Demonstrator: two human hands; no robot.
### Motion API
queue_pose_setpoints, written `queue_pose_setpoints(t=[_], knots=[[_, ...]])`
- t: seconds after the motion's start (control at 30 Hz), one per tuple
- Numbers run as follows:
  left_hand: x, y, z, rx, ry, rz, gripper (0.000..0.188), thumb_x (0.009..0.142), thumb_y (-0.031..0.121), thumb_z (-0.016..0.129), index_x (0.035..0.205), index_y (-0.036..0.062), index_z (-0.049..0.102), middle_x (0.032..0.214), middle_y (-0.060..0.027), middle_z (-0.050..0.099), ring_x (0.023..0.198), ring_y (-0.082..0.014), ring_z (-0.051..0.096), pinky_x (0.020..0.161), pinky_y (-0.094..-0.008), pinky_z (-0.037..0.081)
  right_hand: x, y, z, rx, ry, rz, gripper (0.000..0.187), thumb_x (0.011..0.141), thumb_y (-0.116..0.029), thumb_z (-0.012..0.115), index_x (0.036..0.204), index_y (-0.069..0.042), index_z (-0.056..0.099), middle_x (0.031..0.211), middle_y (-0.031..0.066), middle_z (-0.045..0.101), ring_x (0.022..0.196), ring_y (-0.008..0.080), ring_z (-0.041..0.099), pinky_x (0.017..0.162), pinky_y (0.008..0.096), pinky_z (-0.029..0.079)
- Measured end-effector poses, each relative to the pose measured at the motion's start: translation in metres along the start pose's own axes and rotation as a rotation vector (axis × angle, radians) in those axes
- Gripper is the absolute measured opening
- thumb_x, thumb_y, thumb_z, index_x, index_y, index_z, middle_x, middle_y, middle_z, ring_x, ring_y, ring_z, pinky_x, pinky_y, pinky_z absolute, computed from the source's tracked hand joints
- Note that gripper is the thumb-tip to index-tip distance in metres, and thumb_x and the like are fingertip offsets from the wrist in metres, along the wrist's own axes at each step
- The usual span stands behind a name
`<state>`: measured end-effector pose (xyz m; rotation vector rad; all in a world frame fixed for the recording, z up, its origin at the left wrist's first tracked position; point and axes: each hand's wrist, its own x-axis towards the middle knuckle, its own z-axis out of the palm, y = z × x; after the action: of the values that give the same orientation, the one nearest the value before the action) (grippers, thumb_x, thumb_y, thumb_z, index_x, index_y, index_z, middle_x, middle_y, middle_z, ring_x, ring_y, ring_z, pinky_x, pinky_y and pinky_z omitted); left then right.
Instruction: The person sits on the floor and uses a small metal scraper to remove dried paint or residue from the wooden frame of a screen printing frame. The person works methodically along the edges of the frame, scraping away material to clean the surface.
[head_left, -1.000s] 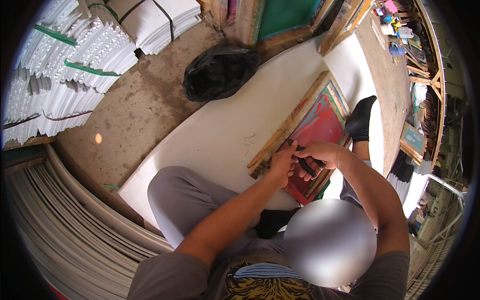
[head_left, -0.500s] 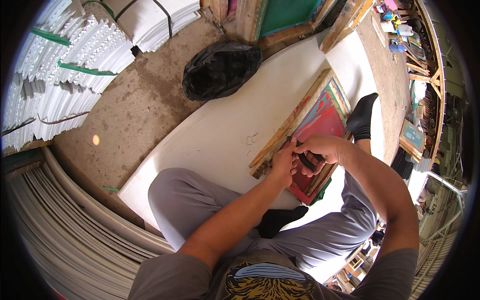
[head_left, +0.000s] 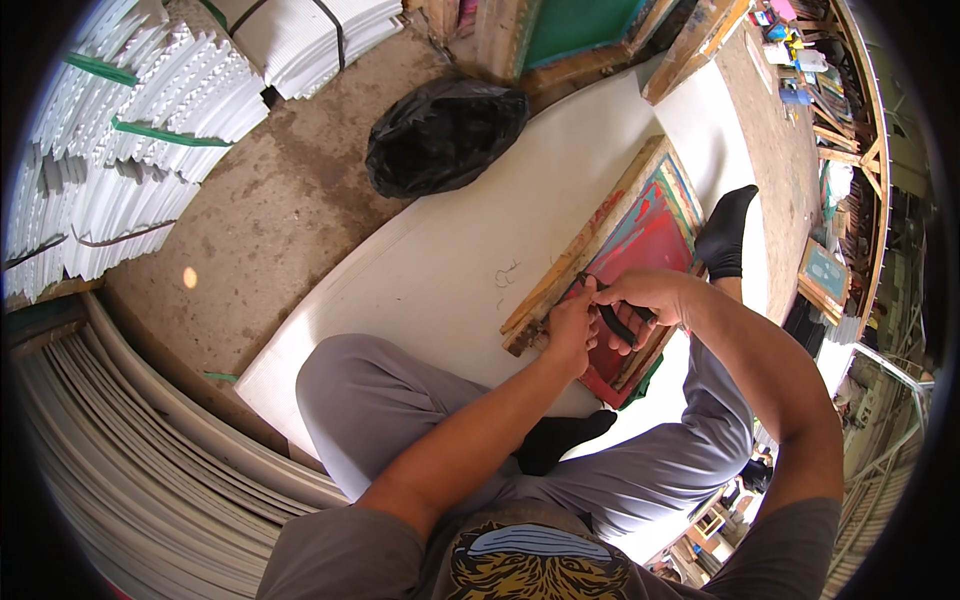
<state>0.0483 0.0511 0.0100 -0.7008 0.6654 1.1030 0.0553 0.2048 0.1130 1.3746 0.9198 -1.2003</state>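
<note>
On a flat white sheet (head_left: 420, 280), toward its right edge, a paint-stained rectangular wooden frame (head_left: 592, 243) lies beneath a right hand (head_left: 645, 295) clamped on a curved black-handled tool (head_left: 618, 328) and a left hand (head_left: 571, 325) whose grip cannot be told, work seemingly unfinished, red panel (head_left: 655, 240) in place.

Room between black bag (head_left: 447, 137) and frame (head_left: 588, 240)

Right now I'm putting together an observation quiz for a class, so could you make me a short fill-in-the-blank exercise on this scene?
The tool in the right hand looks mostly ____.
The surface inside the wooden frame is mostly ____.
The person's trousers are ____.

Missing words: black; red; grey.
</note>
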Motion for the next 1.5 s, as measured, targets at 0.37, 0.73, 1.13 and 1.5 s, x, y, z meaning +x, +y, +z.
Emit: queue_pose_setpoints(t=[0.37,0.73,1.13,1.5], knots=[[0.010,0.003,-0.006,-0.026,-0.028,-0.013,0.032,0.103,0.050,0.064,0.086,0.0226,0.062,0.065,0.0080,0.050,0.056,-0.0082,0.041,0.056,-0.0277,0.029,0.008,-0.010,0.007,-0.083,0.079,0.005,0.016,0.084,-0.007,0.075,0.096,0.001,0.068,0.073,0.0172,0.068,0.062,0.0299,0.070,0.047,0.0392,0.053],[0.009,-0.003,-0.010,0.093,-0.017,0.086,0.036,0.105,0.046,0.063,0.088,0.0145,0.065,0.068,0.0017,0.059,0.054,-0.0110,0.051,0.053,-0.0290,0.036,0.040,0.051,0.046,-0.067,0.374,-0.440,0.013,0.080,-0.001,0.070,0.092,0.005,0.069,0.065,0.0118,0.067,0.048,0.0191,0.064,0.038,0.0319,0.046],[0.000,-0.018,-0.005,0.241,-0.083,0.320,0.043,0.102,0.050,0.066,0.085,0.0107,0.065,0.067,0.0019,0.057,0.049,-0.0104,0.050,0.045,-0.0269,0.037,0.037,0.084,0.066,-0.151,0.656,-0.706,0.026,0.087,-0.010,0.067,0.109,0.004,0.064,0.086,0.0225,0.072,0.078,0.0356,0.072,0.069,0.0437,0.057],[0.011,-0.015,-0.002,0.205,-0.075,0.181,0.052,0.100,0.057,0.065,0.072,0.0165,0.050,0.070,0.0024,0.053,0.061,-0.0111,0.050,0.062,-0.0292,0.044,0.011,0.061,0.035,-0.723,0.701,-0.461,0.030,0.092,-0.025,0.068,0.105,0.003,0.067,0.095,0.0277,0.072,0.095,0.0455,0.070,0.083,0.0523,0.055]])
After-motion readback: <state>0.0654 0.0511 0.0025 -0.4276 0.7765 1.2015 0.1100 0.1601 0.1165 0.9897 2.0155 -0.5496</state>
